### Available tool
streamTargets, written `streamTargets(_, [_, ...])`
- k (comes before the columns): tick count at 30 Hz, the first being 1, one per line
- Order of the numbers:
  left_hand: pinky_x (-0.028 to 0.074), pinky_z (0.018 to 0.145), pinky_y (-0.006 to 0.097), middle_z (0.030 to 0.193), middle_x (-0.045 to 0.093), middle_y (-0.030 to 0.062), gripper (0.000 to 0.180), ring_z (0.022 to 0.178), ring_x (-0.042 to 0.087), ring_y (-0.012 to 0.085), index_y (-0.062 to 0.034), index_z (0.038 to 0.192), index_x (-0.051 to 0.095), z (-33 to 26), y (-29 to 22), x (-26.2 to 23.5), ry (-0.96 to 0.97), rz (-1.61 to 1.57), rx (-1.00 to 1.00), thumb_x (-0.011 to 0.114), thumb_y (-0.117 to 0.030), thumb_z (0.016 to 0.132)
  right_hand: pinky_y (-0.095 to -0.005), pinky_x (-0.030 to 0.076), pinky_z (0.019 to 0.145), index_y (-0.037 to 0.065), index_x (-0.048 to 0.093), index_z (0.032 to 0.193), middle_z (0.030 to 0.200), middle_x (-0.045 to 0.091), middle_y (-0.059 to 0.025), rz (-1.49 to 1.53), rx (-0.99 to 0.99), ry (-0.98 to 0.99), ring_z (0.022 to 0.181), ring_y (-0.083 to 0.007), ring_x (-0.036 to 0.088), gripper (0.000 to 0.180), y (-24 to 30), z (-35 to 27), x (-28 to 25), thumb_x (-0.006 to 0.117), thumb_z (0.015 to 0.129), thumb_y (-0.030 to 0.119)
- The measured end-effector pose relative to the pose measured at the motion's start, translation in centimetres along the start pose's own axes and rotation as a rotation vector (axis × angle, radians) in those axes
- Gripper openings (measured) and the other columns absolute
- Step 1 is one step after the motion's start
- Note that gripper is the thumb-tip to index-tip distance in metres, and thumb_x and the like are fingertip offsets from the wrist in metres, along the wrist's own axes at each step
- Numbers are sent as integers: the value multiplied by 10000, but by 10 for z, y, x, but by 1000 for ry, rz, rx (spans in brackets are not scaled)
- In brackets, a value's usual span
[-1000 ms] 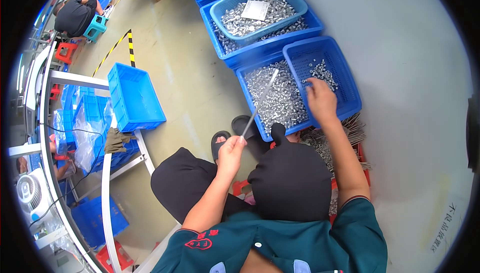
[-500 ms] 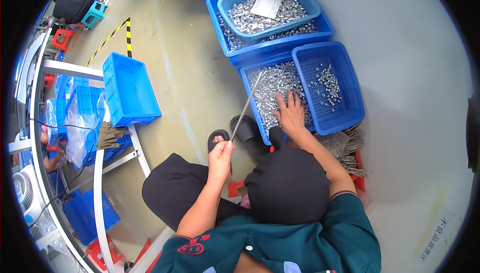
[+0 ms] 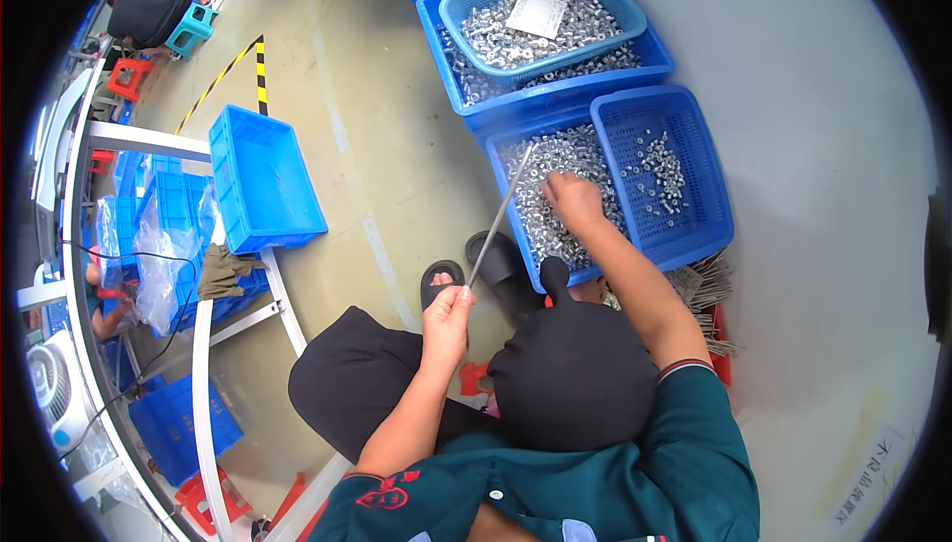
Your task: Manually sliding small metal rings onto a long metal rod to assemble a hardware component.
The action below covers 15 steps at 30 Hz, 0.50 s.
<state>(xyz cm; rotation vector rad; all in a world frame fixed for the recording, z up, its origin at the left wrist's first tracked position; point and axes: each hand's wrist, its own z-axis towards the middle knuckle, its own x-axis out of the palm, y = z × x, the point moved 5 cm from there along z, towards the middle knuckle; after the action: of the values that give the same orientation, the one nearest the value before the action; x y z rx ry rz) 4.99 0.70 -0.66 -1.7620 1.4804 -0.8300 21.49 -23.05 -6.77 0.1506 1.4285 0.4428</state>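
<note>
My left hand is closed around the lower end of a thin metal rod. The rod slants up and to the right, its far tip over the near blue bin. Small silver metal fittings fill that bin. Over them my right hand is curled, with its fingertips drawn together; whatever they hold is hidden. Right of it, a blue perforated basket overlaps the bin's edge, with a small heap of loose fittings inside.
Behind stands a larger blue bin, bearing a light-blue basket of fittings with a white paper. Thin metal rods lie below the perforated basket. At left, a blue crate sits by a white frame. Another person sits far left.
My right hand, spread flat on the fittings before, has lifted slightly and its fingers have curled together. My left hand still holds the rod. The whole view has shifted a little.
</note>
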Motion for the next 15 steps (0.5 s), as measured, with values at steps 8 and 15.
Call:
streamTargets(8, [92, 1082, 275, 1370, 301, 285, 206, 1374, 91, 222, 22, 835, 603, 2, 4, 1, 0, 21, 4, 493, -135, 912, -227, 353, 405, 71, 556, 860, 653, 534, -12, 1928, 1126, 347, 499, -107, 482, 264, -20, -4, 39, 490, 903, 323])
streamTargets(15, [298, 615, 170, 678, 463, -4, 203, 619, 380, 53, -15, 791, 582, -6, -11, 11, 49, -45, -50, 502, -154, 916, -240, 403, 427, 58, 546, 880, 751, 559, -65, 2558, 1123, 408, 611, -153, 542, 276, -10, -14, 28, 492, 899, 328])
